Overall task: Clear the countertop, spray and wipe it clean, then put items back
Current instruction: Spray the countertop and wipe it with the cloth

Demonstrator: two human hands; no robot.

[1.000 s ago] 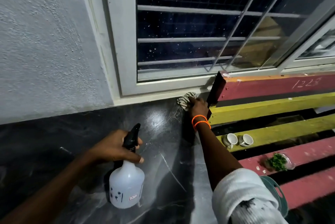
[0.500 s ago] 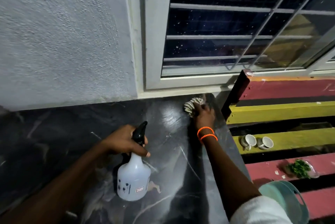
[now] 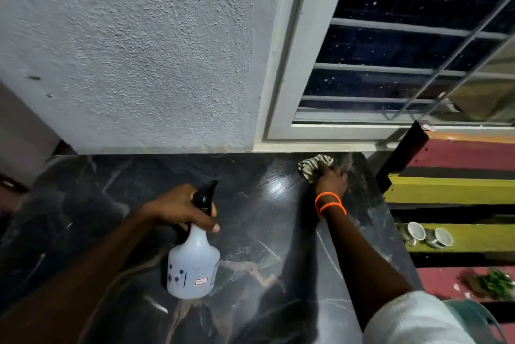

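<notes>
Striped cloth (image 3: 314, 165) apparently pressed under right-hand fingers (image 3: 324, 173).

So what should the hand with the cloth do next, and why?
Probably drag the striped cloth back toward the body. The right hand presses it at the far corner of the dark countertop by the window frame, so the nearer surface looks like the next strip. The left hand just holds the spray bottle.
</notes>
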